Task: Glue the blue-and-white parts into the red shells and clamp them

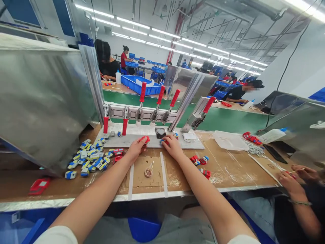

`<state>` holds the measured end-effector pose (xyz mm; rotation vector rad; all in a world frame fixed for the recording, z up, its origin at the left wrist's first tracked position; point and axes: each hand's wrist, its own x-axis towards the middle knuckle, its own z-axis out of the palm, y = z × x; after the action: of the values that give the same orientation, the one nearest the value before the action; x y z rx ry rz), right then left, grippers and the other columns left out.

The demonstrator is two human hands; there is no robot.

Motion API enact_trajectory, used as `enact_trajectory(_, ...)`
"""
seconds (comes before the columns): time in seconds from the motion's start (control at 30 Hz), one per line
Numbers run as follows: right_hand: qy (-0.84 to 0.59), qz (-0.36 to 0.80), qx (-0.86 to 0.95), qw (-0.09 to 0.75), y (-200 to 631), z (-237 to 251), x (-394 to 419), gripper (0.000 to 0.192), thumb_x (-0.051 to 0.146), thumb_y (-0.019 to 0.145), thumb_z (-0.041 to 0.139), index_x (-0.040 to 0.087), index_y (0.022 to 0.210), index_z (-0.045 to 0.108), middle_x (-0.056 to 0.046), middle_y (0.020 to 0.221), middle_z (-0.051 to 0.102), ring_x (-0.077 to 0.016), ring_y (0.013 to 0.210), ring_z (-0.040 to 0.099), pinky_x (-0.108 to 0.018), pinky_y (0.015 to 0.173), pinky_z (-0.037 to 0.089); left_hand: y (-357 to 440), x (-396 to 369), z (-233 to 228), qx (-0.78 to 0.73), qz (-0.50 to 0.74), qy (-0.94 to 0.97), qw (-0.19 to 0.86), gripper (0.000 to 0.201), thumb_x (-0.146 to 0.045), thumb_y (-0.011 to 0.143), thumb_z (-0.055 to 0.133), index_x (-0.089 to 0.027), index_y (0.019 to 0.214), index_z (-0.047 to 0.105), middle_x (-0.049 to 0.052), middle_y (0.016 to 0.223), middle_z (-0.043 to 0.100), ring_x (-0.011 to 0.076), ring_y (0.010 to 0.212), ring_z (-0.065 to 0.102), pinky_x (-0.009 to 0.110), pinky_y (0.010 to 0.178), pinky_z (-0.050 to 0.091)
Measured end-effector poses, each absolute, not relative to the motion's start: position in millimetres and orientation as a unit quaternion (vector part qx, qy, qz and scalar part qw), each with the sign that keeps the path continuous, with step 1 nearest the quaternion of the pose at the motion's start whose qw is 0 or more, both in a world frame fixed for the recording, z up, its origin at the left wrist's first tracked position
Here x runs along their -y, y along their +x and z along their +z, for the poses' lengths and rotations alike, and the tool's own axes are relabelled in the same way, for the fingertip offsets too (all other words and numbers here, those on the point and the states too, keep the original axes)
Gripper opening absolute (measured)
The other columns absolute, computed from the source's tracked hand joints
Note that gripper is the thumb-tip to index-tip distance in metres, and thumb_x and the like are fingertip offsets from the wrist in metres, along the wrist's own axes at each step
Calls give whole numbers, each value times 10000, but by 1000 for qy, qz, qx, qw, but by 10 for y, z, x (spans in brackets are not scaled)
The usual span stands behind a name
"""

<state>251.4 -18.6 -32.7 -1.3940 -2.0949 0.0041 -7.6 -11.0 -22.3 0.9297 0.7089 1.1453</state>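
Observation:
My left hand pinches a small red plastic part at the front edge of a grey fixture plate. My right hand rests beside it on the plate with a small blue piece at its fingertips, just below a black square part. A row of toggle clamps with red handles stands behind the plate.
A heap of small blue, yellow and white parts lies left of my hands, with red pieces next to it. More red parts lie to the right. A small dish with a stick sits near me. A co-worker's hands work at right.

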Motion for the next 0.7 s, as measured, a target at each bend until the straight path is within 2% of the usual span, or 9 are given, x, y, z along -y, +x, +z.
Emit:
enact_trajectory(0.1, -542, -50, 800, 251, 2750, -216, 415, 224, 395, 979, 652, 200, 1069, 719, -142, 1126, 703, -316, 1083, 641, -477, 979, 500, 71, -1, -177, -362, 459, 493, 644, 689, -747, 772, 771, -194, 1166, 655, 62, 1003, 682, 112, 691, 609, 223, 541, 410)
enact_trajectory(0.17, -556, -77, 783, 269, 2872, -5, 451, 227, 428, 946, 696, 203, 941, 718, -138, 1063, 707, -326, 1058, 639, -499, 988, 487, 241, -125, -133, -386, 415, 551, 612, 627, -739, 806, 728, -178, 1076, 655, 67, 947, 679, 127, 687, 612, 238, 549, 416)
enact_trajectory(0.23, -555, -63, 744, 367, 2916, 315, 328, 249, 452, 943, 685, 205, 928, 711, -132, 1056, 710, -311, 1060, 642, -493, 1001, 492, 439, -273, -85, -400, 390, 594, 579, 535, -650, 793, 783, -161, 976, 664, 56, 838, 664, 148, 682, 606, 261, 573, 439)
enact_trajectory(0.3, -532, -4, 678, 507, 2874, 722, 48, 299, 472, 941, 661, 201, 1058, 706, -128, 1111, 719, -283, 1069, 657, -471, 1004, 515, 624, -419, -40, -415, 382, 628, 536, 446, -535, 770, 839, -158, 947, 680, 55, 803, 673, 182, 729, 626, 296, 645, 486)
enact_trajectory(0.37, -501, 88, 604, 613, 2773, 1161, -318, 415, 506, 909, 678, 199, 1188, 674, -127, 1186, 727, -266, 1090, 677, -463, 1030, 527, 764, -542, -8, -433, 380, 664, 477, 390, -458, 774, 847, -163, 983, 701, 80, 895, 724, 231, 858, 664, 341, 778, 527)
enact_trajectory(0.47, -449, 211, 557, 666, 2582, 1718, -816, 578, 523, 848, 761, 201, 1305, 611, -120, 1264, 716, -241, 1151, 681, -427, 1079, 519, 867, -671, 6, -454, 369, 709, 394, 381, -423, 795, 833, -186, 1073, 722, 114, 1093, 760, 304, 1083, 665, 402, 975, 508)
enact_trajectory(0.53, -429, 284, 555, 653, 2453, 1939, -1013, 571, 558, 847, 773, 215, 1275, 614, -81, 1168, 732, -211, 1061, 698, -392, 1016, 548, 880, -734, -9, -464, 354, 731, 354, 388, -447, 830, 802, -204, 1124, 726, 125, 1145, 763, 333, 1155, 652, 436, 1041, 482)
enact_trajectory(0.6, -429, 329, 545, 641, 2338, 2022, -1085, 508, 642, 872, 729, 213, 1134, 649, -33, 962, 715, -182, 897, 688, -346, 891, 569, 874, -796, -39, -470, 343, 745, 326, 406, -466, 873, 758, -230, 1201, 714, 116, 1181, 766, 334, 1182, 651, 457, 1084, 458)
enact_trajectory(0.7, -424, 333, 523, 660, 2224, 1958, -1023, 542, 758, 897, 628, 216, 919, 629, 18, 749, 587, -148, 720, 600, -286, 715, 527, 876, -905, -101, -473, 338, 755, 303, 454, -467, 916, 706, -245, 1310, 668, 107, 1242, 760, 320, 1194, 658, 453, 1103, 453)
